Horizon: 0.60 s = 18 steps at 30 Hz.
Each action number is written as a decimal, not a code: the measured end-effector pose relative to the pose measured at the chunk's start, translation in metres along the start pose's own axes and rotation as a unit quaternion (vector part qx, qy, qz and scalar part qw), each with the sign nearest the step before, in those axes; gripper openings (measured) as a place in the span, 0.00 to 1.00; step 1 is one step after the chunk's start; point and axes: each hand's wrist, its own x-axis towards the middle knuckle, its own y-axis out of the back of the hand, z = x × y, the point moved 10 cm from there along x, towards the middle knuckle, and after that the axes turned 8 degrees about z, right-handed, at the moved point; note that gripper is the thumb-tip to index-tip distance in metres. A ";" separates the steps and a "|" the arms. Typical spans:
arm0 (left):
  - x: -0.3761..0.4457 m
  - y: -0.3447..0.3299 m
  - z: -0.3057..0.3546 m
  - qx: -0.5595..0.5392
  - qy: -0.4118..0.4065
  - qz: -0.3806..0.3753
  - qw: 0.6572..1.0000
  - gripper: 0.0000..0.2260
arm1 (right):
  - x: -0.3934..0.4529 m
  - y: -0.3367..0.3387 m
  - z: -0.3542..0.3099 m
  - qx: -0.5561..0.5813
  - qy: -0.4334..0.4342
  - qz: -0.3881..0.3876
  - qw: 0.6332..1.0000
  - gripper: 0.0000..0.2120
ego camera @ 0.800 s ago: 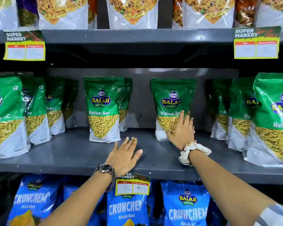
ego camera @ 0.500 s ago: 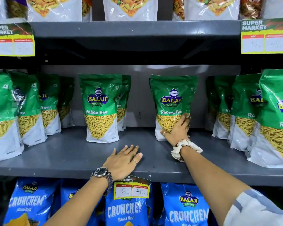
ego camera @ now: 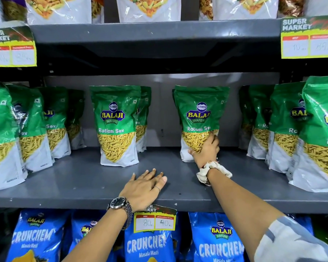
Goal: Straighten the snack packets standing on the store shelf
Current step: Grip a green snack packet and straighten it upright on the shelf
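Note:
Green Ratlami Sev packets stand in rows on the grey middle shelf. My right hand, a white scrunchie on its wrist, grips the lower right corner of the centre-right green packet, which stands upright and alone. My left hand, with a watch on the wrist, lies flat on the shelf's front part, fingers together, holding nothing. Just beyond it to the left stands another green packet, with one more behind it.
Rows of green packets fill the shelf's left end and right end. Blue Crunchem packets stand on the shelf below. A price tag hangs from the shelf edge. Mixed snack packets line the top shelf.
My right hand has closed around the lower right corner of the centre-right packet, where earlier it lay flat against its front. The left hand has stayed on the shelf. The camera has moved closer.

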 end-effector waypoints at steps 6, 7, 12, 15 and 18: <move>-0.001 0.000 -0.002 -0.002 0.000 -0.004 1.000 0.26 | -0.003 0.009 0.000 0.003 -0.002 0.007 1.000 0.47; -0.001 0.000 -0.002 -0.001 0.000 -0.003 1.000 0.26 | -0.004 0.010 0.000 0.004 0.000 0.006 1.000 0.47; 0.000 -0.001 -0.001 0.004 -0.003 -0.006 1.000 0.26 | -0.012 0.024 -0.002 0.013 0.022 -0.001 1.000 0.46; 0.001 -0.002 -0.001 0.013 -0.005 -0.008 1.000 0.26 | -0.022 0.038 -0.001 0.030 0.036 -0.010 0.999 0.48; 0.001 -0.002 -0.001 0.017 -0.005 -0.009 1.000 0.25 | -0.035 0.054 0.000 0.045 0.041 -0.009 0.998 0.48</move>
